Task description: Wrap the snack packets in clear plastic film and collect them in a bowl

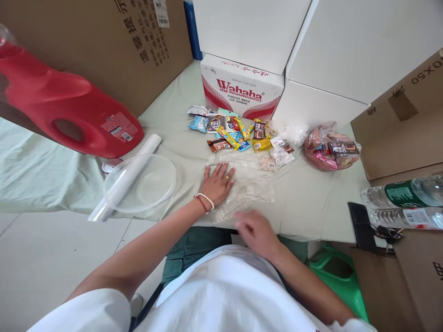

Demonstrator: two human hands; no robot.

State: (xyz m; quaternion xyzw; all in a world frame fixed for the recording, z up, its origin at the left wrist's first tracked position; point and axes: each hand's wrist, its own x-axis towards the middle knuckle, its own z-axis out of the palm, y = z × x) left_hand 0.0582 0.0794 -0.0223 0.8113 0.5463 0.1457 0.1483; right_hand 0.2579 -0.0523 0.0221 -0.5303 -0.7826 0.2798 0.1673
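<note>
One clear film (254, 191), apparently being smoothed | left hand (216, 185) spread flat; right hand (258, 233) curled, grip unclear | next: likely needs edge-holding

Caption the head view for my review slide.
Left hand flat on crinkled, clear plastic film, blurred right hand nearby, colourful wrapped snacks beyond.

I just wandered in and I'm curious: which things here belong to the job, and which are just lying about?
Seemingly in the job:
clear plastic sheet, under the left hand
perhaps the snack packets, clear bowl and plastic roll

Probably just lying about:
red jug
Wahaha box
water bottles
</note>
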